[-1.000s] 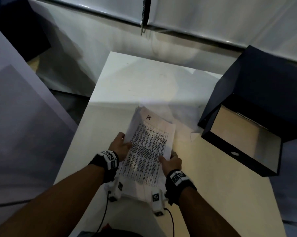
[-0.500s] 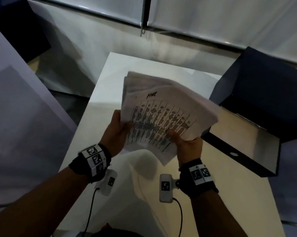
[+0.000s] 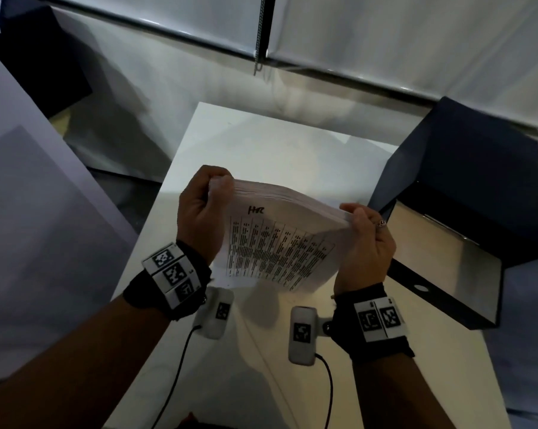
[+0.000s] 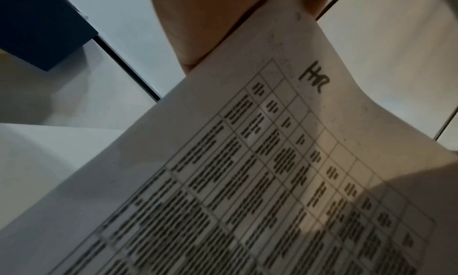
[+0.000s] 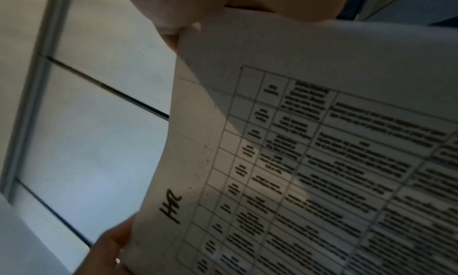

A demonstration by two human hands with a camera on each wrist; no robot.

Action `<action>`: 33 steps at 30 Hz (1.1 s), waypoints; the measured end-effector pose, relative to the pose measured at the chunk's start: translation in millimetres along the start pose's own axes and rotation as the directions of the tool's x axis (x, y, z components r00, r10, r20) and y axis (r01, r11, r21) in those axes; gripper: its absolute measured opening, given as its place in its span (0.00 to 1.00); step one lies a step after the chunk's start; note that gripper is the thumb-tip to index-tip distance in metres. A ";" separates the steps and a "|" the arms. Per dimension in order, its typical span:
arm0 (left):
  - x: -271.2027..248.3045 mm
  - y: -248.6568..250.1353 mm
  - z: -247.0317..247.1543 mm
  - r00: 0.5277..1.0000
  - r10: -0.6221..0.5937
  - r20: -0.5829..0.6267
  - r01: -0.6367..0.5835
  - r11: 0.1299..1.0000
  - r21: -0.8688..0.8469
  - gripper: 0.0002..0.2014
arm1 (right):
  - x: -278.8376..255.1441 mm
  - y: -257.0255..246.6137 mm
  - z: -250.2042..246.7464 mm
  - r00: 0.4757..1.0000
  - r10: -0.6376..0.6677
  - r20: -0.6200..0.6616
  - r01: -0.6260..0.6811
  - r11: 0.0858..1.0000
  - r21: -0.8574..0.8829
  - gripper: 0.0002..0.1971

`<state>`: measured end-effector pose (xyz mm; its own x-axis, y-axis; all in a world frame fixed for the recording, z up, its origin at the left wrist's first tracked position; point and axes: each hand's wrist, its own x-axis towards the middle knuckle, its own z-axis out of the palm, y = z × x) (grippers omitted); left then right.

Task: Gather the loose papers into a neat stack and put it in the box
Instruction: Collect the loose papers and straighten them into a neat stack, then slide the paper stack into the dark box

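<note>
A stack of white printed papers (image 3: 277, 236) with a table and "HR" handwritten on the top sheet stands on edge above the white table (image 3: 261, 144). My left hand (image 3: 205, 205) grips its left side and my right hand (image 3: 363, 236) grips its right side. The lower edge of the stack hangs near the table top; whether it touches I cannot tell. The left wrist view shows the top sheet (image 4: 272, 171) with my left thumb (image 4: 205, 24) on its edge. The right wrist view shows the papers (image 5: 310, 151) too. A dark blue box (image 3: 465, 193) stands open at the right.
The box's open mouth, with a tan inside (image 3: 440, 258), faces me at the table's right edge. Window blinds (image 3: 385, 35) hang behind the table. A grey panel (image 3: 38, 212) slopes at the left. Two small white devices with cables hang under my wrists.
Both hands lifted the stack off the table, turned it sideways and upright, and slid out to grip its left and right edges. The sheets look more even than before.
</note>
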<state>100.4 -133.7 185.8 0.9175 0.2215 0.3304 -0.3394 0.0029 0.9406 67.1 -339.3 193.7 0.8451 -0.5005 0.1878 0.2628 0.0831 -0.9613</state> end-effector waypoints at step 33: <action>-74.4 -158.9 -45.7 0.539 -0.843 0.001 0.618 0.396 0.680 0.25 | -92.5 156.4 -53.2 0.630 0.776 -0.020 -0.585 0.458 -0.669 0.28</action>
<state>76.6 -106.1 8.3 0.7803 0.1160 -0.6145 0.5735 -0.5247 0.6291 5.3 -325.8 15.2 0.7271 -0.2678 -0.6321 -0.6859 -0.2456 -0.6850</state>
